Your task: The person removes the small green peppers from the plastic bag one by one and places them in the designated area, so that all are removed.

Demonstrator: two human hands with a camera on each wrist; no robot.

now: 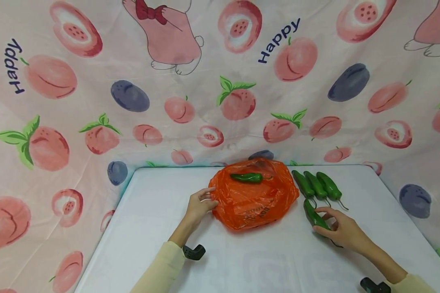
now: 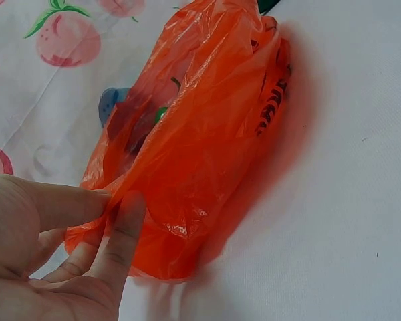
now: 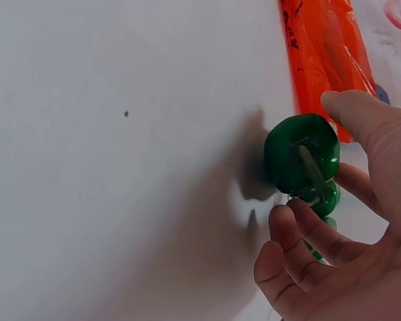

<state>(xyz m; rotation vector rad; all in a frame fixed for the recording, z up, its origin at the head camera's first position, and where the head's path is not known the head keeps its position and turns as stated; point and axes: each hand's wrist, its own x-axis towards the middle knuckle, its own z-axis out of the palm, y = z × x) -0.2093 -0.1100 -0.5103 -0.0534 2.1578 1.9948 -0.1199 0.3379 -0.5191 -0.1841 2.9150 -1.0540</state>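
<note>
An orange plastic bag lies with its mouth spread on the white table. My left hand pinches the bag's left rim between thumb and fingers, as the left wrist view shows close up. One green pepper shows at the bag's mouth, and part of it shows through the opening in the left wrist view. To the right of the bag, my right hand holds another green pepper between thumb and fingers. Its stem end faces the right wrist camera.
Three green peppers lie side by side at the back right, just beyond the held one. A fruit-patterned cloth hangs behind the white table and along its sides. Dark devices are worn at both wrists.
</note>
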